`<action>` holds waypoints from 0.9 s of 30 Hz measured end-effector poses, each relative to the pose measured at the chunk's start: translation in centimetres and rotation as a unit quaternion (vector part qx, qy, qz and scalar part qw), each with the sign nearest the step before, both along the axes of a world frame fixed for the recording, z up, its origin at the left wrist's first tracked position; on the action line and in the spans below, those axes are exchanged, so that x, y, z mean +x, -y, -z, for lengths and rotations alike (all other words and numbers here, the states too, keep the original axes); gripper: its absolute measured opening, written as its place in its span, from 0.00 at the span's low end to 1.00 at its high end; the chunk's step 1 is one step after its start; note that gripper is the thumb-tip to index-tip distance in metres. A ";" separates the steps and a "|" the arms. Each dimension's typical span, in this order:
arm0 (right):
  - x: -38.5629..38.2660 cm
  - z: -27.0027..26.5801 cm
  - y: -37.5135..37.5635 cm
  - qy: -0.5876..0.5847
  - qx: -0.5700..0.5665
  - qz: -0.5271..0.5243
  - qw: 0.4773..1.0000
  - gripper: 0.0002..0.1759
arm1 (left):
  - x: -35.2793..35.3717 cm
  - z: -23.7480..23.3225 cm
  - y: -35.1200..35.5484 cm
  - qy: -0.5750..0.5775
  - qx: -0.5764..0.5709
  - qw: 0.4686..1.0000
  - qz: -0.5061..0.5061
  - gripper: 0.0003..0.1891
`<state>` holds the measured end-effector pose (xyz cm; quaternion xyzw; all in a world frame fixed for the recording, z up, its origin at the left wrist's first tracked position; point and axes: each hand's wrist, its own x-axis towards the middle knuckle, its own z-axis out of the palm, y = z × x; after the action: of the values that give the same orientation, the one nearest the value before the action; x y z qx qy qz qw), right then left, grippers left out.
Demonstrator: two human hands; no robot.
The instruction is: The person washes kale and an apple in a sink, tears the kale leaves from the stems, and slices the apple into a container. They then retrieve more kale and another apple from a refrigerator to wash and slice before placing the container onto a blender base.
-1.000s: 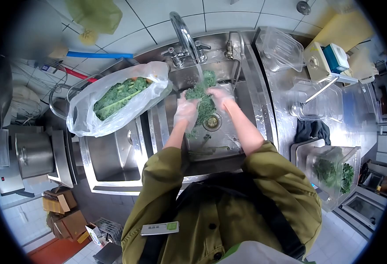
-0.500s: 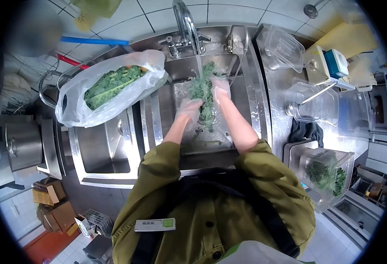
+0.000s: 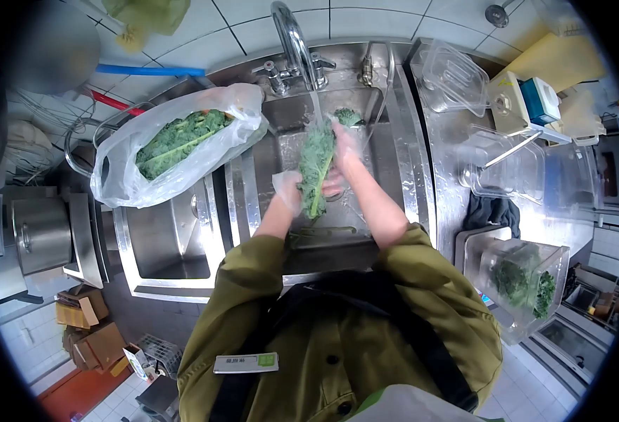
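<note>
Kale leaf [image 3: 316, 165] held under the running tap [image 3: 292, 35], over the sink [image 3: 401, 148].
The gloved left hand [image 3: 288, 190] grips the stem end. The gloved right hand [image 3: 344, 144] lies against the upper leaf, but the glare hides whether its fingers close round it. A bag [image 3: 123, 179] of kale rests just left of the basin.

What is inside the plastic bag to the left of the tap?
Green kale with pale stems fills the bag, showing through its open mouth and thin plastic. Whatever lies beneath the top leaves is covered.
</note>
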<state>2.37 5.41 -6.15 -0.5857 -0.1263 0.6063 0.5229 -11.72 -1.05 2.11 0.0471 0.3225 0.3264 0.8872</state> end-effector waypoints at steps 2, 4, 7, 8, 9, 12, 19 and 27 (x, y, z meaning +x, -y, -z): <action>0.3 -0.6 -0.8 0.253 -0.087 -0.052 0.962 0.31 | -2.6 6.9 0.8 -0.238 0.349 0.904 0.057 0.19; 0.9 2.9 -2.0 0.292 0.003 -0.114 0.949 0.33 | -1.3 2.2 0.6 -0.009 0.301 0.953 0.014 0.19; 1.1 4.5 -2.2 0.202 0.010 -0.117 0.972 0.31 | -2.9 4.0 -3.3 -0.016 0.158 0.984 0.079 0.20; 1.0 6.7 -2.3 0.084 0.018 -0.060 0.994 0.30 | -3.0 2.9 -4.1 -0.211 0.232 0.936 0.161 0.20; 1.2 8.1 -2.6 -0.035 0.025 -0.004 0.999 0.29 | -2.3 1.5 -4.3 -0.361 0.318 0.856 0.189 0.20; 2.0 2.9 -2.1 -0.293 0.002 0.058 0.954 0.28 | -1.5 2.2 -5.4 -0.635 0.484 0.543 0.261 0.19; 2.7 -1.9 4.6 -0.136 0.061 -0.056 0.987 0.22 | -3.6 -4.0 0.8 -0.580 0.533 0.555 0.267 0.17; 3.9 4.8 14.4 -0.318 -0.192 -0.033 0.928 0.34 | -0.3 7.1 6.7 -0.593 0.460 0.532 0.392 0.16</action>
<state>6.32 -9.03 -10.98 -0.4470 0.1457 0.7902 0.3931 -12.05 -7.71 -5.02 0.7533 0.5291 -0.0534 0.3869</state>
